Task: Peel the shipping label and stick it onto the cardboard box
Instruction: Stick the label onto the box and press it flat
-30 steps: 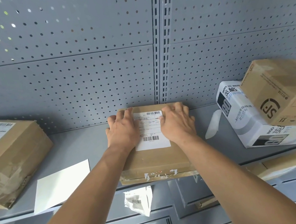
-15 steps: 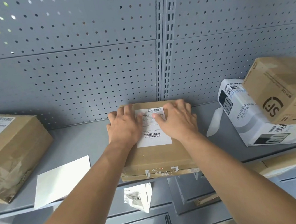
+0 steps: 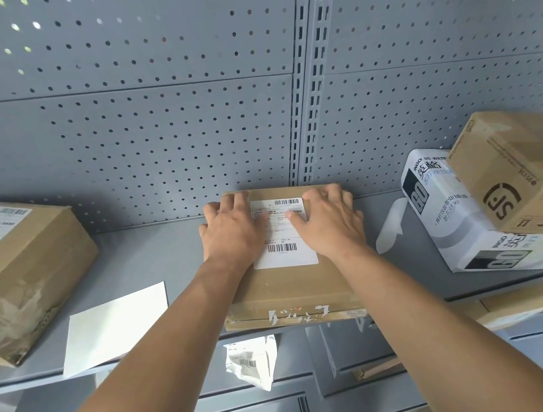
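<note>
A flat brown cardboard box [image 3: 291, 289] lies on the grey shelf [image 3: 152, 252], its back edge against the pegboard wall. A white shipping label [image 3: 284, 249] with barcodes lies flat on the box's top. My left hand [image 3: 232, 231] rests palm down on the label's left edge, fingers spread. My right hand [image 3: 329, 220] presses flat on the label's right edge, thumb on the print. Both hands cover the label's sides, and neither grips anything.
A larger labelled carton [image 3: 12, 271] stands at the left. A blank white backing sheet [image 3: 113, 327] lies near the shelf's front edge. At the right, a white printed box [image 3: 454, 216] carries a tilted brown carton [image 3: 528, 172]. A crumpled label [image 3: 253, 364] lies on the lower shelf.
Both hands have slid slightly inward over the label while still pressing it flat. The box and the label have stayed in place.
</note>
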{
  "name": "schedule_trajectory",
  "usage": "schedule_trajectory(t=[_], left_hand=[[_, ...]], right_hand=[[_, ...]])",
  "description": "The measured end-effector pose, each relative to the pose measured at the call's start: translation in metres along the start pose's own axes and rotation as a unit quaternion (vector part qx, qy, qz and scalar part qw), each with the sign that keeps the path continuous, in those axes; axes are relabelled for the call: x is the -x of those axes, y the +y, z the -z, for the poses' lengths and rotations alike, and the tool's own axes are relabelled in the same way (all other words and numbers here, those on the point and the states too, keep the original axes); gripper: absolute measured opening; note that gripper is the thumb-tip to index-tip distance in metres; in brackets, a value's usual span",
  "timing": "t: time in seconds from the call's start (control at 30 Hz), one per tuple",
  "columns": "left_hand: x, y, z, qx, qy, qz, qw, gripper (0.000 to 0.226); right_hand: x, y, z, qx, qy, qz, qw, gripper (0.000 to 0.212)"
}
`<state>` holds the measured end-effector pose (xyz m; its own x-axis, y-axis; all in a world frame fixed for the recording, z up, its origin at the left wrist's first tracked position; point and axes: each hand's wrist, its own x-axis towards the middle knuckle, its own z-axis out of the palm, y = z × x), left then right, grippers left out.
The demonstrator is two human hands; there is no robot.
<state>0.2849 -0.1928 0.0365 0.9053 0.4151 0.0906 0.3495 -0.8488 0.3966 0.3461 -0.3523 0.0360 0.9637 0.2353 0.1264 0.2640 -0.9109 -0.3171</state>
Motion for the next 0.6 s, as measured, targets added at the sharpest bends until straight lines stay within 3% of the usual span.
schedule_trajectory(t=[0.33, 0.6], left_hand=[[-0.0004, -0.0022, -0.0004, 0.017, 0.000, -0.003, 1.000, 0.045], [-0.0011, -0.0010, -0.0028, -0.016, -0.004, -0.009, 1.000, 0.045]], right_hand=[[0.0011, 0.0013, 0.0022, -0.024, 0.003, -0.002, 1.000, 0.023], [-0.0008, 0.0019, 0.0008, -0.020, 0.007, -0.012, 1.000, 0.041]])
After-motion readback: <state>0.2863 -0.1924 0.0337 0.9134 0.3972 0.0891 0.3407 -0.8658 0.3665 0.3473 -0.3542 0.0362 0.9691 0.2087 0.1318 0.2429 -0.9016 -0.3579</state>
